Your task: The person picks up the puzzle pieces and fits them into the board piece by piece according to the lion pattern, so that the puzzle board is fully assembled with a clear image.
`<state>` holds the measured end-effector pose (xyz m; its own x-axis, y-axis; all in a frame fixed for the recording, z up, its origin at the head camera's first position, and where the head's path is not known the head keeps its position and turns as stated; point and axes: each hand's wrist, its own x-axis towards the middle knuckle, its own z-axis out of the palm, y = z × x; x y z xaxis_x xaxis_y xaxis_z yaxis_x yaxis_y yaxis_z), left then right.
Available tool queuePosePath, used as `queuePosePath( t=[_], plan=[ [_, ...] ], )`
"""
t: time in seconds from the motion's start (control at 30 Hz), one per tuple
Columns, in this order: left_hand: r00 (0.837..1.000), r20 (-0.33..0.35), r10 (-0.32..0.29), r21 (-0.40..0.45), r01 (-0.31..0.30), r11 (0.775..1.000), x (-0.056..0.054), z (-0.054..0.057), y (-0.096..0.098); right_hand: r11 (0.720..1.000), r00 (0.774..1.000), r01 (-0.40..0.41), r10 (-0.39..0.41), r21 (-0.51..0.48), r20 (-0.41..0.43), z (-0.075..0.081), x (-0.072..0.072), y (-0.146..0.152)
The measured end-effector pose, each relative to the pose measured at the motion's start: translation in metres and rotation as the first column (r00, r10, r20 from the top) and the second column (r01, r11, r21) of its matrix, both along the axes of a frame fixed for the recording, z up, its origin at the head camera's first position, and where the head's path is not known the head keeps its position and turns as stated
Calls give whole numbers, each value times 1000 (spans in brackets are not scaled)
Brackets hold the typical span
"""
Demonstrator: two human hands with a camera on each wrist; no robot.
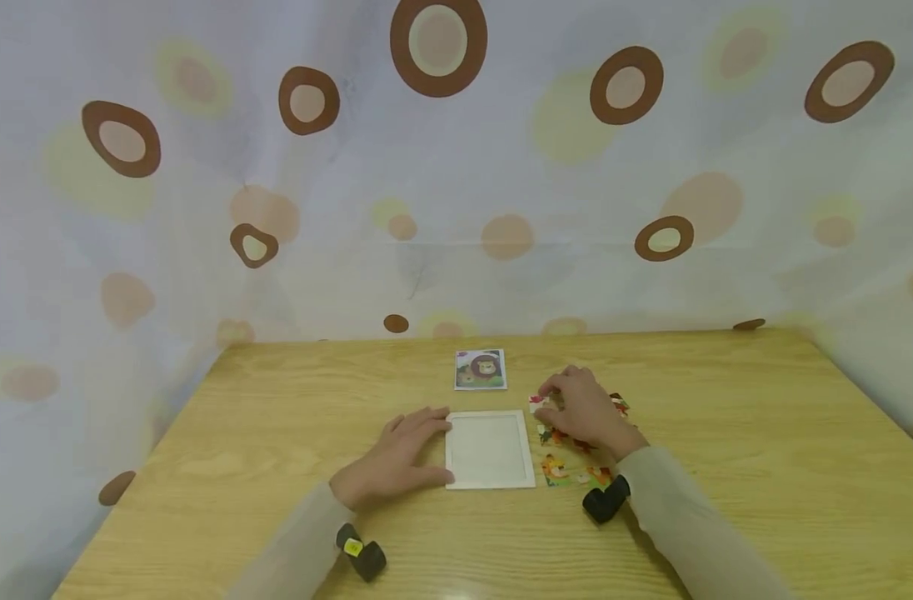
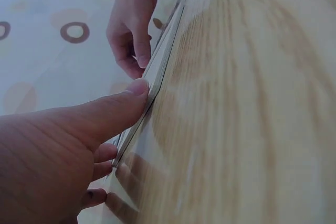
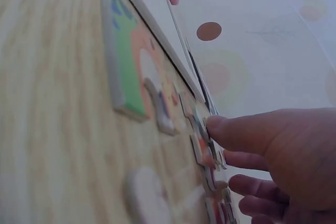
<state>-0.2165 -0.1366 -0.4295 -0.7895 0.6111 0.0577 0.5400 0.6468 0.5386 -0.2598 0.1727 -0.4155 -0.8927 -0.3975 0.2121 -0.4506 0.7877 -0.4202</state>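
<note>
A square white puzzle frame (image 1: pixel 490 483) lies flat on the wooden table in the head view, its inside bare. My left hand (image 1: pixel 396 462) rests at its left side, fingers extended to the far corner and thumb at the near one. In the left wrist view the thumb (image 2: pixel 118 111) lies on the frame's rim. Right of the frame, my right hand (image 1: pixel 584 408) pinches a jigsaw puzzle piece (image 1: pixel 539 403) between thumb and fingers, low among several others. The right wrist view shows that thumb (image 3: pixel 236 129) against the piece's edge, the other fingertips partly hidden.
Behind the frame lies a small picture card (image 1: pixel 480 371) with a lion on it. More puzzle pieces (image 1: pixel 555 471) lie along the frame's right side, near the right wrist. A spotted cloth (image 1: pixel 456 275) hangs behind the table (image 1: pixel 314 392).
</note>
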Motion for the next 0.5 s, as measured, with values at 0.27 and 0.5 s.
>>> queuePosePath(
  t=[0.27,0.5],
  plan=[
    [1000,19,-8,2,8,1000,0,-4,4,1000,996,1,-1,-1,87,0,-4,1],
    [1000,7,-5,-15,6,1000,1,1,1,992,997,-33,41,-118,72,0,-7,-6]
  ],
)
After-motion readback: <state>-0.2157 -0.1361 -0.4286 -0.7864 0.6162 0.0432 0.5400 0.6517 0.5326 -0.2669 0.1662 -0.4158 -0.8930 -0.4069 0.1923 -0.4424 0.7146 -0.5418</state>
